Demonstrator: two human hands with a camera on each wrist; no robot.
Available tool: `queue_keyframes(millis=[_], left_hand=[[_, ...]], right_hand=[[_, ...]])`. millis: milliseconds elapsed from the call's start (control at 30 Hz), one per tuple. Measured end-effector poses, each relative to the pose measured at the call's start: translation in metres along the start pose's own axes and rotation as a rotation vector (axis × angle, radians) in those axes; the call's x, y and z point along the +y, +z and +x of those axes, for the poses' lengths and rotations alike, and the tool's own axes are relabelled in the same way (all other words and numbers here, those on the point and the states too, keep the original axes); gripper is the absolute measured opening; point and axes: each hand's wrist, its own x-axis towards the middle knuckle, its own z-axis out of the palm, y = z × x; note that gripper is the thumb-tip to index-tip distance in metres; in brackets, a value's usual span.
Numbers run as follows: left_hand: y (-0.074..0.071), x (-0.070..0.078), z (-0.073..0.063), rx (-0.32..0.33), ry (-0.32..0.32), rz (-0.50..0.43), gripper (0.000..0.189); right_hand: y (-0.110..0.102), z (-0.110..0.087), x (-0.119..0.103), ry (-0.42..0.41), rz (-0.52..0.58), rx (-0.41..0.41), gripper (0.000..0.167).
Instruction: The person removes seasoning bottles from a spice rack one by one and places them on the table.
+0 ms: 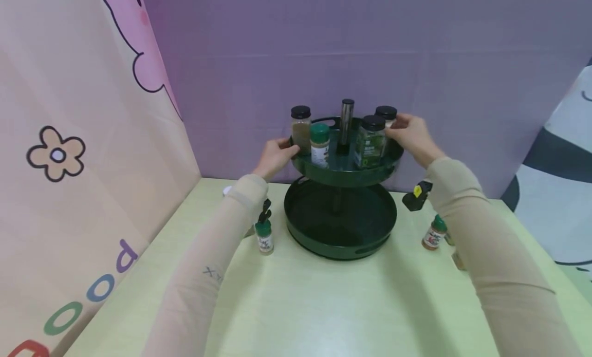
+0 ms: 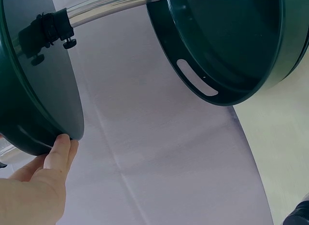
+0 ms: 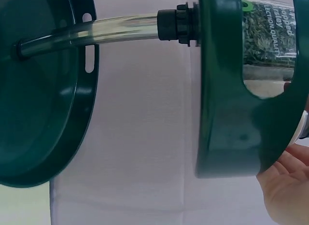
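Note:
A dark green two-tier turntable stands on the table, its upper tray borne by a metal post. My left hand grips that tray's left rim, fingertips on its outer wall in the left wrist view, beside a jar of brown spice. At the back right, my right hand holds a black-lidded spice jar, partly hidden by a jar of green herbs. A green-capped spice bottle stands near the tray's front left. The lower tray bears nothing visible.
Left of the turntable, a small green-capped bottle stands on the table. Another green-capped bottle is on the right, with other items partly hidden by my right sleeve. A purple backdrop rises behind, and a printed curtain hangs at left.

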Motion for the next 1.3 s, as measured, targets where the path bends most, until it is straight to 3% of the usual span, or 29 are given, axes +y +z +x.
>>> queue_keyframes(millis=[433,767,1300], left_hand=[[0.0014,0.0,0.0008,0.0,0.006,0.002,0.048],[0.0023,-0.0006,0.0004,0.015,0.002,0.009,0.05],[0.0024,-0.0022,0.0043,0.012,0.015,-0.003,0.05]], right_hand=[[-0.0009,0.0073,-0.0015,0.031,-0.037,-0.006,0.051],[-0.0007,0.0052,-0.0068,0.083,-0.037,0.038,0.061],[-0.0021,0.0046,-0.0082,0.113,-0.018,0.091,0.061]])
